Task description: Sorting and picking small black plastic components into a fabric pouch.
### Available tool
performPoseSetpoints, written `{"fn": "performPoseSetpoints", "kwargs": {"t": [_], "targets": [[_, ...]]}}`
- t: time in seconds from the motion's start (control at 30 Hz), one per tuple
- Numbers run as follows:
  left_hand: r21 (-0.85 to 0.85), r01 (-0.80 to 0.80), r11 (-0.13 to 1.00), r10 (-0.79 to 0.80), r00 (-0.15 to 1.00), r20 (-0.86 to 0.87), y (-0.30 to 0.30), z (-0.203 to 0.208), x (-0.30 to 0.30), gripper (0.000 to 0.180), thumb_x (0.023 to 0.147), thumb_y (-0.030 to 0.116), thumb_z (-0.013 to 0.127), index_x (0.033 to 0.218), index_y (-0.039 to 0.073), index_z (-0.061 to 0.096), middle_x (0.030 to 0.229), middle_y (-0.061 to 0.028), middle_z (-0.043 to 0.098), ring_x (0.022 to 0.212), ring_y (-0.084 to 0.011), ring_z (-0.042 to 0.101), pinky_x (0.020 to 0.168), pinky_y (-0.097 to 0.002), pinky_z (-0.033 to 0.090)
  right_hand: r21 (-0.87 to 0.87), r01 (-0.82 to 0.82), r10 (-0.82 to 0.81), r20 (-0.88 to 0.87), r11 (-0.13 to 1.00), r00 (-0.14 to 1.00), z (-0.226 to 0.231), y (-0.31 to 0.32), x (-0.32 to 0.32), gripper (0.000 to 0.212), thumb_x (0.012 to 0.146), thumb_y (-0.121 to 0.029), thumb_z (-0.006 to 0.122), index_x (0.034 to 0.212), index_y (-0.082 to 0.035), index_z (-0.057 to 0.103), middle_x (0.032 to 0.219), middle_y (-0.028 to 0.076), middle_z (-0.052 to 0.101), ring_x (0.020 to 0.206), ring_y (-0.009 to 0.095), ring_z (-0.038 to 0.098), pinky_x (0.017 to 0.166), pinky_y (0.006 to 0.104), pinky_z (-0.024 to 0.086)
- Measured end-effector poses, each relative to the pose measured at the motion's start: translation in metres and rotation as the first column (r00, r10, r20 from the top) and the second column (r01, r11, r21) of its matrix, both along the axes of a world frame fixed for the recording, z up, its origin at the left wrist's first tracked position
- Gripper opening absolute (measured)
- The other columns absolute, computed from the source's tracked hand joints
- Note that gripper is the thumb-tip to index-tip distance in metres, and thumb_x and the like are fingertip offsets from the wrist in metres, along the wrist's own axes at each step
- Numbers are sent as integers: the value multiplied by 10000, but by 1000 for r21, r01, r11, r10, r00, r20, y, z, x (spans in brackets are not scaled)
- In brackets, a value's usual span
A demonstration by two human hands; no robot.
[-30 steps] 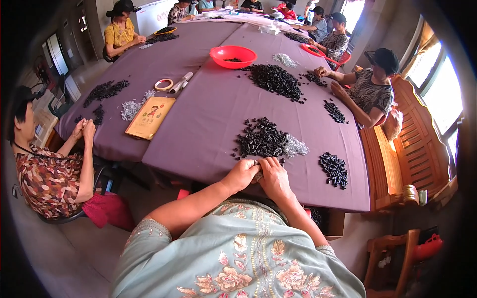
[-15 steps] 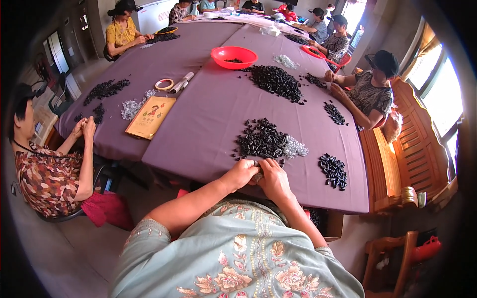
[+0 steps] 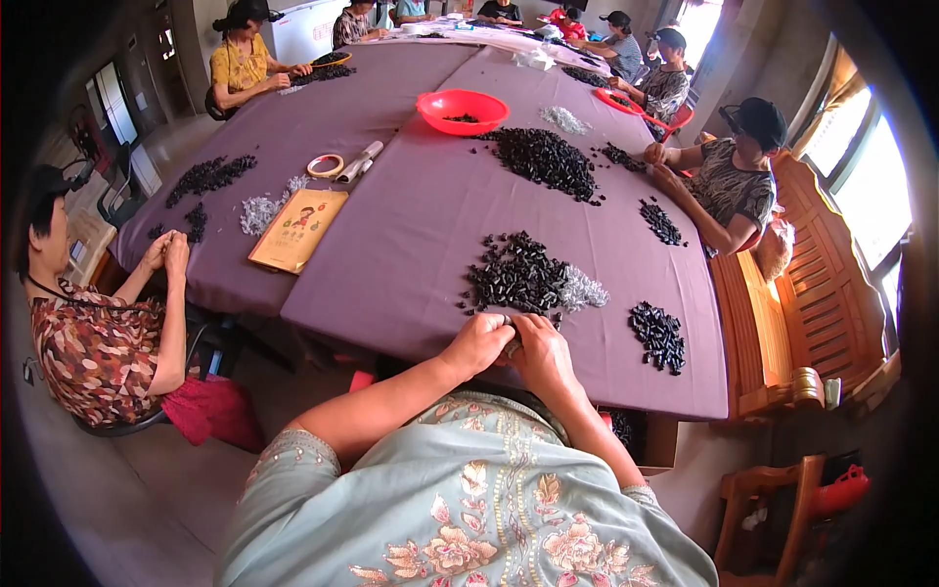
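My left hand (image 3: 480,342) and my right hand (image 3: 540,350) meet at the near edge of the cloth-covered table (image 3: 401,264), fingers closed and pressed together. Whatever they pinch is too small and too hidden to name. Just beyond my fingertips lies a heap of small black cylindrical pieces (image 3: 518,276). A little pile of clear, whitish small parts (image 3: 584,290) touches that heap on its right. Farther right, a separate group of black pieces (image 3: 657,337) is spread near the table's right edge.
Farther off are a large black heap (image 3: 544,162) and a red plastic bowl (image 3: 463,112). A yellowish booklet (image 3: 297,231), a tape roll (image 3: 325,166) and more piles lie on the left. Several people sit around the table, handling small pieces. An open box (image 3: 657,442) stands below the right edge.
My hands stay together in nearly the same place, with only slight finger movement. The view has shifted very slightly. The piles look unchanged.
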State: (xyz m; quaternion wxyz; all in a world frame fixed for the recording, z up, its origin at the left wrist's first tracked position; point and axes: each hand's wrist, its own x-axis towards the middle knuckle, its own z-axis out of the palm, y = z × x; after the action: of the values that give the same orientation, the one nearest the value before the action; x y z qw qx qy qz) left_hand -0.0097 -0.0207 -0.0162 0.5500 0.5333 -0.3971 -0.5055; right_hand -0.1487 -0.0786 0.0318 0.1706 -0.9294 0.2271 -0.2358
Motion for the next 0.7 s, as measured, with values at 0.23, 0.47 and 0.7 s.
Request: {"fn": "performPoseSetpoints", "kwargs": {"t": [0.23,0.47,0.7], "targets": [[20,42,999,-42,999,-28,3,7,2,247,958,165,462,938,0,645,853,-53,660,739,-122,635,640,-272,560,15,-10,10,23,1000,1000,-1,0,0,449,683,17,613,1132,21,609,1047,187,649,998,393,602,866,441,495],[-12,27,1000,-29,988,-155,7,9,1,245,987,166,455,995,-9,626,868,-74,675,748,-154,671,660,-280,568,311,-157,152,40,937,988,8,-14,-7,477,783,11,528,1258,36,564,1212,234,611,1169,378,564,985,412,461],[21,73,997,-70,990,-124,9,9,2,230,1010,156,451,966,-4,611,849,-90,684,721,-165,681,654,-286,562,244,-111,123,-34,963,992,10,-13,-9,487,796,19,511,1281,16,561,1209,237,606,1153,380,567,980,413,463]]}}
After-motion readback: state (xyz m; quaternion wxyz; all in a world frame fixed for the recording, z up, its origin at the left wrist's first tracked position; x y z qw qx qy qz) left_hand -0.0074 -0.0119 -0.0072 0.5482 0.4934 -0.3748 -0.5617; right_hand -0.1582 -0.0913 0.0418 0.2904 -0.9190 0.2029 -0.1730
